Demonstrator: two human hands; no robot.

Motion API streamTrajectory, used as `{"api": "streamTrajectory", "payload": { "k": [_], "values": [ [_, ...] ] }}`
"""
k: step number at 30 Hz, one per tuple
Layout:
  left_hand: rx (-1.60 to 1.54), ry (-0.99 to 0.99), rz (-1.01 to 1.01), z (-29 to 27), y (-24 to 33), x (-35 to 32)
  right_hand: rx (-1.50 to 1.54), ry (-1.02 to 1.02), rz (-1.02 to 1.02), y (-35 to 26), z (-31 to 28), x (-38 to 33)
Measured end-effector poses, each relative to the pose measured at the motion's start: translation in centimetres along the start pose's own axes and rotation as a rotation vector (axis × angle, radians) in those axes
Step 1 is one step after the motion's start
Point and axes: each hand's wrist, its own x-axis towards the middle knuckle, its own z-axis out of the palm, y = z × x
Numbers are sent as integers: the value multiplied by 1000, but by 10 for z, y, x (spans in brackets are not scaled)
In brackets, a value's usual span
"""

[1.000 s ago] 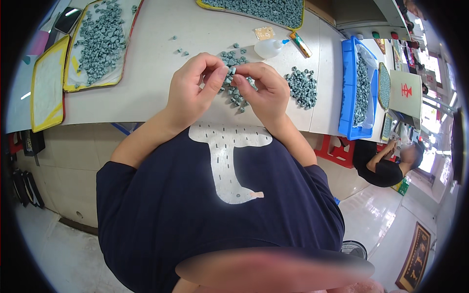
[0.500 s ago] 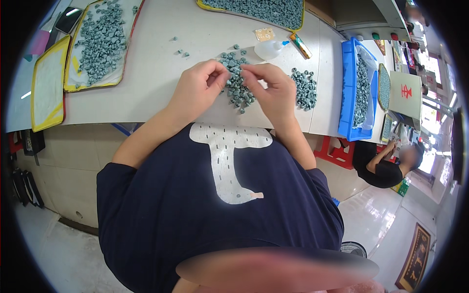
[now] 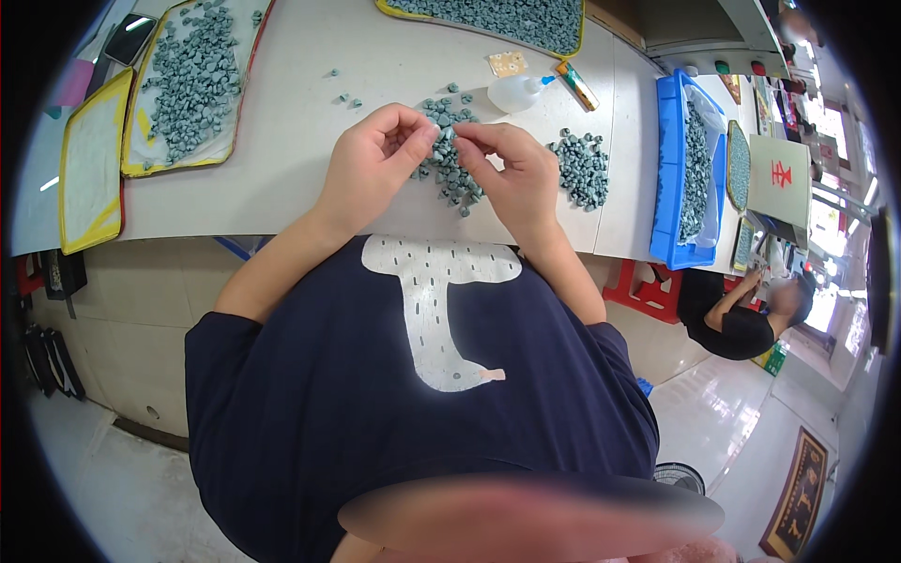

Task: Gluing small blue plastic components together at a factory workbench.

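My left hand (image 3: 372, 167) and my right hand (image 3: 513, 174) meet over a loose pile of small grey-green bead-like pieces (image 3: 460, 184) near the table's front edge. Thumb and forefinger of each are pinched together, with the fingertips only a small gap apart. Whatever they pinch is too small to tell from the pieces behind. Just right of my right hand lies a second small heap (image 3: 584, 171) of the same pieces. Beyond it is a white squeeze bottle (image 3: 512, 95) with a blue tip, lying on its side.
A yellow-edged tray (image 3: 141, 169) of pieces stands at left, beside a phone (image 3: 131, 39); another tray (image 3: 399, 13) is at the back. At right are a blue bin (image 3: 665, 188), a small printed tube (image 3: 577, 86) and, farther off, a seated person (image 3: 727, 314).
Both hands have shifted slightly left, and their fingertips have come closer together. Both stay pinched. The heaps, trays and bottle look unmoved.
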Motion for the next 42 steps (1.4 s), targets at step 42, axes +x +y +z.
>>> {"api": "streamTrajectory", "payload": {
  "k": [42],
  "values": [
    [1209, 188, 453, -59, -7, 14, -136, 1, 282, 46, -25, 33]
  ]
}}
